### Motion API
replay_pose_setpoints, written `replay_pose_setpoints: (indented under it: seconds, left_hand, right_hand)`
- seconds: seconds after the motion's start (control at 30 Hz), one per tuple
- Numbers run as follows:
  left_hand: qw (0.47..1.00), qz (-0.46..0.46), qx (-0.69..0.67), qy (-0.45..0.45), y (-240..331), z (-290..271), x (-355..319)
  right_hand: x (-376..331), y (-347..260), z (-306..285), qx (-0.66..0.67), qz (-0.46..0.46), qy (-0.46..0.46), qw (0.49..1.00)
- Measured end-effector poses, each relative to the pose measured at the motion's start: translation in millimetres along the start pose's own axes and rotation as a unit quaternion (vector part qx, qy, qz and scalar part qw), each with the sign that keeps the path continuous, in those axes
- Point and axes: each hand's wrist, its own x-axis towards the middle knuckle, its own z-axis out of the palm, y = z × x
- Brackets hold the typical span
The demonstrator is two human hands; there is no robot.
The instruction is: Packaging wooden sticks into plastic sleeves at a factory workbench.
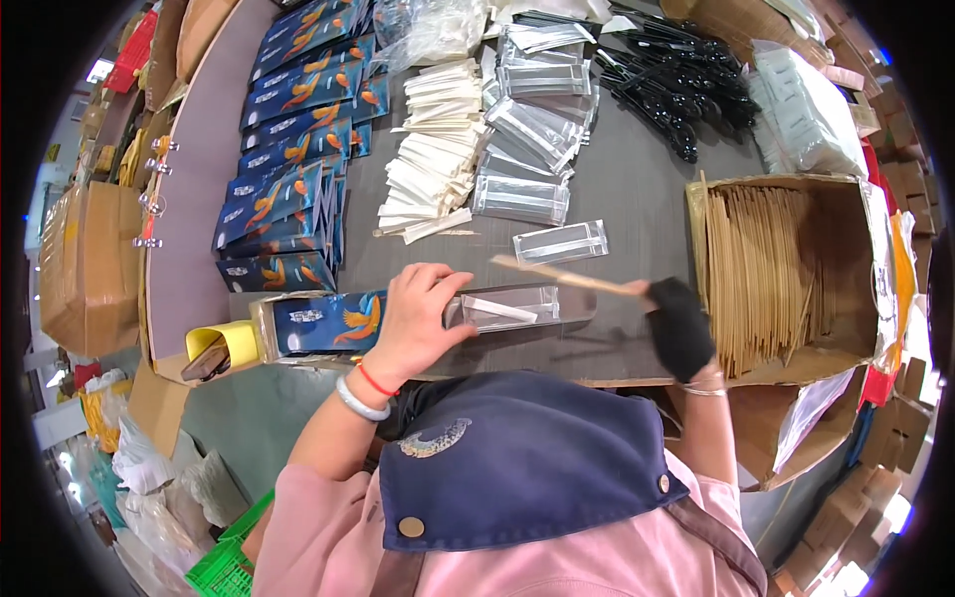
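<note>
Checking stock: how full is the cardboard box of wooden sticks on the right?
Partly full. The cardboard box holds wooden sticks packed along its left part; its right part shows bare cardboard.

blue pouch (323, 320) with orange bird, black glove (680, 328)

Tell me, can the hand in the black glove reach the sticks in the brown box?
Probably yes. The right hand is just beside the open cardboard box of wooden sticks, with nothing between, though it already holds one stick.
</note>
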Motion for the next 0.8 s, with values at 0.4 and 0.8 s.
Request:
replay_pose_setpoints:
  seconds: [0.4, 0.8]
  left_hand:
    - [0.998, 0.03, 0.046, 0.005, 4.6, 20.4, -4.6]
    - [0.999, 0.031, 0.028, -0.023, 0.4, 18.6, 11.6]
  right_hand:
    - [49.7, -37.2, 93.9, 0.081, -0.116, -0.108, 0.984]
    - [50.0, -78.3, 105.1, 0.166, -0.023, -0.02, 0.986]
